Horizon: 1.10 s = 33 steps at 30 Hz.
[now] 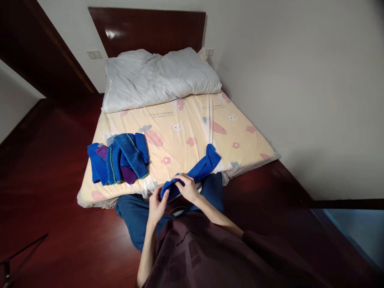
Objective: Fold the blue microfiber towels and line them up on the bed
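Note:
A long blue cloth (204,165), which looks like a towel, stretches from above my lap up onto the front edge of the bed. Its near end is bunched between my two hands. My left hand (157,204) pinches the left tip of the cloth between thumb and fingers. Just to the right, my right hand (186,187) grips the cloth a little farther along, fingers curled over it. The far end lies loose and crumpled on the sheet. On the bed to the left rests a pile of folded cloths (120,158), blue and purple, some with green edging.
The bed (192,120) has a pale yellow sheet with carrot and rabbit prints. A grey-white folded quilt (162,80) lies by the dark wooden headboard (153,30). A white wall (294,88) stands to the right. A thin black stand (24,250) is at lower left on the red floor.

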Each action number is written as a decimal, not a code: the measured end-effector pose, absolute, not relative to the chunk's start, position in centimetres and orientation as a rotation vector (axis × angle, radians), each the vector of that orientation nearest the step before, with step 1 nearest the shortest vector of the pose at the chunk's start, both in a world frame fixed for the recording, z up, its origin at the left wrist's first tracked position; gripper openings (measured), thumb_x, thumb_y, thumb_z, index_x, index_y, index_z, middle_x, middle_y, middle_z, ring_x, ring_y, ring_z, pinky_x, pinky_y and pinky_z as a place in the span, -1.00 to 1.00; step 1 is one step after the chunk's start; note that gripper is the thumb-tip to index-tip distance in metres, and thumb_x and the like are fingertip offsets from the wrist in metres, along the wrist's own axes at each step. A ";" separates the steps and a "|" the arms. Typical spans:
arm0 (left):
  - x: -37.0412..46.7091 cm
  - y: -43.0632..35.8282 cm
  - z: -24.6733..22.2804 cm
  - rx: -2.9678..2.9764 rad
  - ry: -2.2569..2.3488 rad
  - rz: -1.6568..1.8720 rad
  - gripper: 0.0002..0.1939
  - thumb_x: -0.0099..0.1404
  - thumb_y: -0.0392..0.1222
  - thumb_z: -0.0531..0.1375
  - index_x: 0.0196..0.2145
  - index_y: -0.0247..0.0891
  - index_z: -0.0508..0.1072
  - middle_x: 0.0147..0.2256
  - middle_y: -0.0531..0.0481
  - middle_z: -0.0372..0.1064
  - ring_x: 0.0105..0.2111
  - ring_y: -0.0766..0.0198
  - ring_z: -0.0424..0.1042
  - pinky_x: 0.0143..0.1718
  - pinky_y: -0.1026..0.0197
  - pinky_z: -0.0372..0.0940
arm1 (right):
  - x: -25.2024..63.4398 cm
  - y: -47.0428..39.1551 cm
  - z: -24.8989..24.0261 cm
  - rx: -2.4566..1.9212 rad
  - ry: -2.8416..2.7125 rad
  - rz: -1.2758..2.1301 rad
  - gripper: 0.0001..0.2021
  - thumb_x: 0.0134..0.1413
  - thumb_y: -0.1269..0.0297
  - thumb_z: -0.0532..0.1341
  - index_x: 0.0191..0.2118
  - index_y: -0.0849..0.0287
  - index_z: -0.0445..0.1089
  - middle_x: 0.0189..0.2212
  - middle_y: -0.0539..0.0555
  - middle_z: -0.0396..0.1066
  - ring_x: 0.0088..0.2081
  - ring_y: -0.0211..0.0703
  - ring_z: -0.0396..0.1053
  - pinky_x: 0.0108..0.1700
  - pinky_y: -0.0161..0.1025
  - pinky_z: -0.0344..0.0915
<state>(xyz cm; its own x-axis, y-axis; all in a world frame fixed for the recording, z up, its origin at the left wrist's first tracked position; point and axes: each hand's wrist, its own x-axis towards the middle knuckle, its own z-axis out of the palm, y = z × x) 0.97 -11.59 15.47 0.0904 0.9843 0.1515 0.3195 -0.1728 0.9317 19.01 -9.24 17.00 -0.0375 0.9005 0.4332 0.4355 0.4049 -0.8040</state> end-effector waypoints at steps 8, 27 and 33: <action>-0.7 -11.3 17.4 1.725 1.454 1.365 -0.81 0.38 -0.08 0.17 -0.34 -0.22 0.45 -0.45 0.07 0.36 -0.46 0.31 0.35 -0.39 0.26 0.27 | 17.5 -8.5 17.2 -0.955 -2.014 0.544 -0.73 0.24 0.47 0.18 -0.08 0.04 0.56 -0.17 0.06 0.59 -0.13 -0.11 0.52 0.03 -0.12 0.41; -8.0 -10.0 27.4 1.893 1.595 1.882 -0.91 0.25 -0.20 0.27 -0.38 -0.23 0.43 -0.47 0.08 0.30 -0.47 0.33 0.28 -0.40 0.23 0.21 | 21.1 -7.8 15.9 -1.078 -1.947 1.039 -0.41 -0.01 0.33 0.43 0.19 0.10 0.40 0.06 0.15 0.49 -0.03 -0.12 0.50 0.05 -0.17 0.43; -4.9 -8.4 30.2 2.016 1.607 1.747 -0.82 0.29 -0.15 0.24 -0.43 -0.25 0.38 -0.48 0.08 0.28 -0.48 0.37 0.26 -0.45 0.30 0.19 | 11.0 -8.8 12.9 -0.995 -2.060 0.874 -0.09 -0.11 0.38 0.46 0.39 0.13 0.12 0.33 0.27 0.20 0.32 0.15 0.20 0.33 0.06 0.21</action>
